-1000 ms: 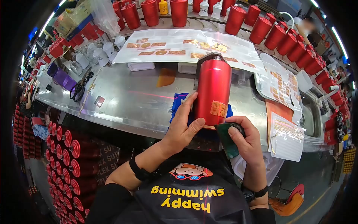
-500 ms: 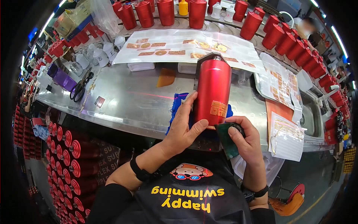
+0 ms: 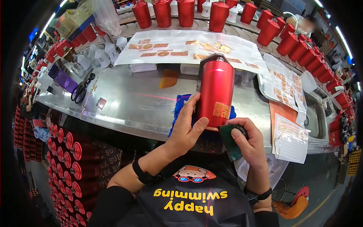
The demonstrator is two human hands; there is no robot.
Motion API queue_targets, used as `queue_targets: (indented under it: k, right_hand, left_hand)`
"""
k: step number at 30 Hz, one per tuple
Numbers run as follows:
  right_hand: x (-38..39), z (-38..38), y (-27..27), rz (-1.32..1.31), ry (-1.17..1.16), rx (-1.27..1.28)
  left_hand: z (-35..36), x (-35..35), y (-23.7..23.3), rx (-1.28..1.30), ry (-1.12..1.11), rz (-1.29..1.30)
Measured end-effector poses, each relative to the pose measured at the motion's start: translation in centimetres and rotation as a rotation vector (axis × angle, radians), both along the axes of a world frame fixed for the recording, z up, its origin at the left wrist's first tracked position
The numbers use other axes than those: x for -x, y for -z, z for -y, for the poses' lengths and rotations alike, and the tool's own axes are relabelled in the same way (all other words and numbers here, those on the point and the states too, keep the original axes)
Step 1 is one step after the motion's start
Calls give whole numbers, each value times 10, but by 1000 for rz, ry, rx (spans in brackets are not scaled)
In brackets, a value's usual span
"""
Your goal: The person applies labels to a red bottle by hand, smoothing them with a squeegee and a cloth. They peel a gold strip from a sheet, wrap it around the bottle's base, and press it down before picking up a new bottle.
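Note:
A shiny red bottle (image 3: 217, 87) with a gold square decal (image 3: 221, 110) near its lower end lies on a blue cloth (image 3: 178, 109) and a dark stand (image 3: 214, 57). Against the bottle's left side rests my left hand (image 3: 185, 126), its fingers along the surface and the thumb spread near the bottom. My right hand (image 3: 247, 140) pinches a dark green flat scraper (image 3: 230, 143) between thumb and fingers, by the bottle's lower right edge. What lies under the bottle is mostly hidden.
Decal sheets (image 3: 162, 47) lie behind the bottle, with more sheets (image 3: 281, 83) at right beside a sink (image 3: 315, 121). Scissors (image 3: 81, 89) and a purple bottle (image 3: 62, 78) are at left. Red bottles (image 3: 186, 13) line a conveyor; a person (image 3: 308, 25) is at the far right.
The row of red bottles on the conveyor has shifted, those at the back to the right. My left thumb has moved slightly up and left; the held bottle and scraper look unchanged.

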State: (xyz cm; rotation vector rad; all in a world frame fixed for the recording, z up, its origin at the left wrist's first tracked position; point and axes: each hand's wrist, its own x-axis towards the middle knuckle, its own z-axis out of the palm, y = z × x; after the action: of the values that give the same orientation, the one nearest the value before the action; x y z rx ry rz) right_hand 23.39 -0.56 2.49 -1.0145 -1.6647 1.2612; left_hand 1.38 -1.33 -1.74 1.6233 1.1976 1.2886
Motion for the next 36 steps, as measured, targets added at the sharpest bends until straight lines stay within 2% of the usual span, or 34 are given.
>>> queue_targets:
  k: [6,12,21,36]
  right_hand:
    - [0,0,0,-14,-2,25]
    - [0,1,2,-187,61,108]
    - [0,-1,2,-53,64,1]
    - [-5,1,-7,54,5,26]
  left_hand:
    - [0,-2,-1,-26,-13,-52]
    - [-1,-3,0,-39,-22,-58]
    - [1,-6,-5,-46,-59,-128]
    - [1,-10,-6,-44,-71,-163]
